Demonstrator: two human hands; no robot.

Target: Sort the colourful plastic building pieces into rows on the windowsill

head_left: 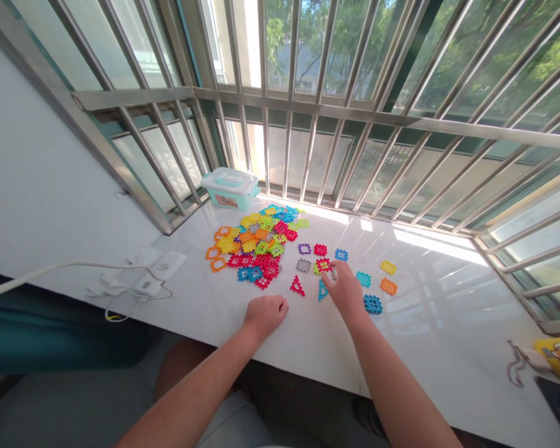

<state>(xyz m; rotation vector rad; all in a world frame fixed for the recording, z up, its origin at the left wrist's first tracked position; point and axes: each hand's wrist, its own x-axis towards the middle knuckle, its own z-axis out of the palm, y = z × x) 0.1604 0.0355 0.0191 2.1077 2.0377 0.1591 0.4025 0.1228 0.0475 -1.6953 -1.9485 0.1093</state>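
Note:
My right hand (pixel 348 286) reaches over the white table with its thumb and fingers pinched at the edge of a red square building tile (pixel 323 265). Lime green shows along that tile's left side. Partly under the hand lies a blue triangular tile (pixel 322 290). Close by are a red triangle tile (pixel 297 286), a grey square tile (pixel 303 265), a purple frame tile (pixel 304 249), another red tile (pixel 320 249) and a blue tile (pixel 341 254). My left hand (pixel 267 314) rests in a closed fist near the table's front edge, with nothing visible in it.
A heap of mixed tiles (pixel 249 242) spreads left of centre, before a lidded turquoise box (pixel 230 188). Turquoise (pixel 363 279), yellow (pixel 388 267), orange (pixel 389 287) and dark blue tiles (pixel 373 304) lie rightward. A power strip (pixel 161 272) with cables sits left; window bars line the back.

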